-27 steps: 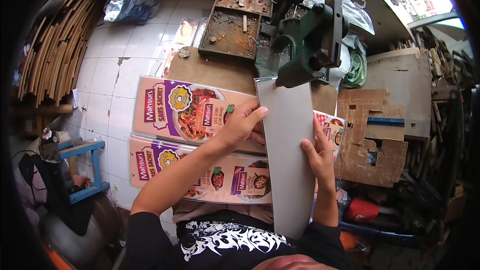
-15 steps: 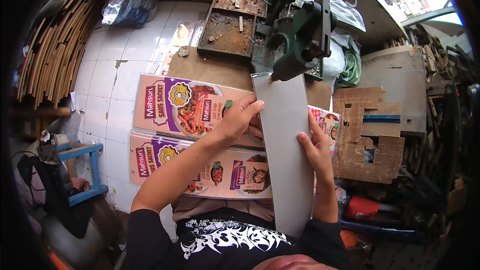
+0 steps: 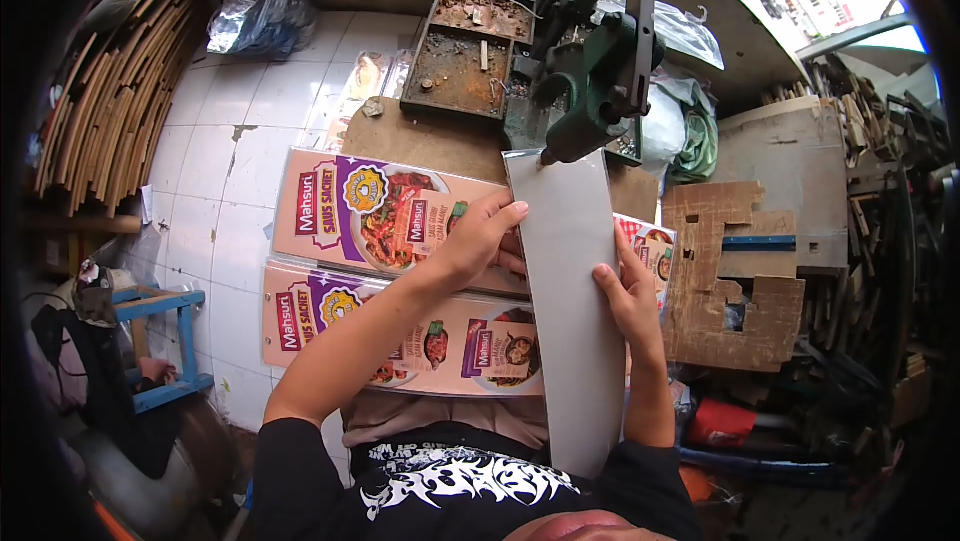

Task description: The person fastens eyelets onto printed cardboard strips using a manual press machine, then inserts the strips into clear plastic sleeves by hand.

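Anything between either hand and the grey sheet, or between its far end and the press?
Nothing visible. The left hand and right hand touch the grey sheet's long edges; its far end lies beneath the press tip. Contact there is unclear.

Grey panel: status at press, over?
Left hand grips grey panel, left edge; right hand, right edge. Far end under green press. Hands clear of it; no obstruction visible.

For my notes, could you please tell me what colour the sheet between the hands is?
The sheet shows plain grey, best seen in the head view.
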A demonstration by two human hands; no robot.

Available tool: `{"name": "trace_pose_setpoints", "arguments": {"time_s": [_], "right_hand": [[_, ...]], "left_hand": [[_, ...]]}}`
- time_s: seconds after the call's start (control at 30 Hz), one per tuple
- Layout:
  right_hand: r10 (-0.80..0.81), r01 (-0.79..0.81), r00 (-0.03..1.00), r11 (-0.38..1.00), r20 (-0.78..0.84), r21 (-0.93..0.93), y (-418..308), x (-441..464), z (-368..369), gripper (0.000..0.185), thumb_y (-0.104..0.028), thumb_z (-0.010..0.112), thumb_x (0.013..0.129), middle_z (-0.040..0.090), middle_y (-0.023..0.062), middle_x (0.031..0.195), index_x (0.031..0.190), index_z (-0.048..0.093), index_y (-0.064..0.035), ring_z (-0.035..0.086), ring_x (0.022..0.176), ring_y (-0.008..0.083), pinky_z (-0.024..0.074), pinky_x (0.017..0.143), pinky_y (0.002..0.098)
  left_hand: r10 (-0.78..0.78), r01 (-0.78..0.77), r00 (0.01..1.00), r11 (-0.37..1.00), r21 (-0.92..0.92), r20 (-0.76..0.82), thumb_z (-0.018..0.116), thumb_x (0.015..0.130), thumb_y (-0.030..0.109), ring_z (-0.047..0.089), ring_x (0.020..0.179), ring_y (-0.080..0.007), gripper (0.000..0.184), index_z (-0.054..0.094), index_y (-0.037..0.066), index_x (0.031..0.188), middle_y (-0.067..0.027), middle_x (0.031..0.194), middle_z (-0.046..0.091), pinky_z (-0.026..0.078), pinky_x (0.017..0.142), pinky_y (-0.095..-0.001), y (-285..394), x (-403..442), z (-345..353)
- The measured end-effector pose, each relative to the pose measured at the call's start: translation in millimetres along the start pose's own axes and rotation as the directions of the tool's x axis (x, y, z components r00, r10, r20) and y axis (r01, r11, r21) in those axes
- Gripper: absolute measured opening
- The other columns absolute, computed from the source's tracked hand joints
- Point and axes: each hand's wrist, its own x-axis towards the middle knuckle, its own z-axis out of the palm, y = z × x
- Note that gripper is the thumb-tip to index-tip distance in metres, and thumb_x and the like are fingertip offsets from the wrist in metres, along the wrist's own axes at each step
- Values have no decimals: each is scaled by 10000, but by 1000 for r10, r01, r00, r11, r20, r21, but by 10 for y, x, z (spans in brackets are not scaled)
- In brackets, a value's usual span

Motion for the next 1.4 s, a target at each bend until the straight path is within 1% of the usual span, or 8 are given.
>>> {"name": "trace_pose_setpoints", "arguments": {"time_s": [0.57, 0.67, 0.77, 1.0, 1.17, 1.23, 1.33, 1.4], "right_hand": [[-52, 15, 983, 978, -173, -210, -7, -408, -139, 403, -180, 426, 1050, 627, 129, 1247, 1382, 475, 45, 562, 1160, 180, 412, 1005, 281], [72, -332, 907, 728, 416, 599, 233, -539, -374, 387, -322, 418, 1054, 554, 47, 776, 1098, 577, 28, 520, 622, 115, 428, 593, 271], [-352, -541, 658, 394, 666, 743, 324, -593, -98, 535, -501, 541, 945, 480, 4, 690, 1061, 504, 20, 430, 495, 117, 342, 515, 264], [-579, -823, 326, 217, 748, 526, 234, -872, 383, 477, -498, 634, 853, 482, -27, 676, 913, 490, -47, 455, 491, 115, 342, 577, 287], [-560, -840, 275, 255, 781, 478, 11, -909, 456, 489, -510, 654, 833, 458, -36, 658, 886, 473, -59, 438, 481, 109, 328, 568, 280], [-598, -863, 262, 206, 757, 462, 88, -910, 547, 534, -529, 668, 815, 477, -9, 702, 942, 480, -45, 474, 528, 129, 351, 590, 290], [-693, -910, 229, 97, 684, 403, 120, -950, 669, 708, -577, 699, 769, 549, 77, 846, 1129, 511, 2, 592, 674, 194, 431, 662, 325], [-634, -846, 324, 139, 702, 515, -88, -1062, 657, 769, -590, 700, 764, 560, 118, 911, 1202, 490, 6, 607, 758, 223, 457, 717, 346]], "left_hand": [[114, -110, 989, 993, -53, 96, 309, 1020, 532, 719, 802, -315, 617, 499, -12, 1239, -218, 977, 663, 622, 660, -399, -106, 8, -15], [145, -141, 984, 989, -50, 103, 303, 1016, 577, 720, 794, -324, 670, 506, -31, 1208, -232, 956, 655, 622, 686, -394, -116, 18, 0], [168, -177, 981, 980, 87, 102, 321, 1038, 511, 720, 795, -289, 587, 518, -22, 1189, -218, 956, 669, 620, 706, -368, -158, 47, 4], [184, -202, 979, 935, 290, 85, 348, 1040, 500, 700, 812, -244, 573, 537, -25, 1170, -182, 969, 659, 616, 728, -343, -174, 32, 98], [100, -140, 984, 947, 290, 148, 365, 1015, 571, 692, 920, -280, 646, 487, -29, 1222, -207, 1025, 647, 586, 803, -378, -29, -152, 294], [215, -172, 923, 972, -157, 320, 376, 960, 674, 689, 965, -280, 763, 459, -18, 1272, -203, 1062, 650, 575, 828, -388, 36, -544, 587], [306, -336, 834, 942, -18, 459, 459, 925, 680, 692, 982, -268, 809, 433, -15, 1340, -187, 1117, 655, 573, 837, -383, 38, -872, 622], [239, -356, 876, 906, 229, 420, 606, 977, 366, 708, 887, -191, 531, 507, -33, 1312, -124, 1061, 692, 609, 738, -328, 1, -983, 504]]}}
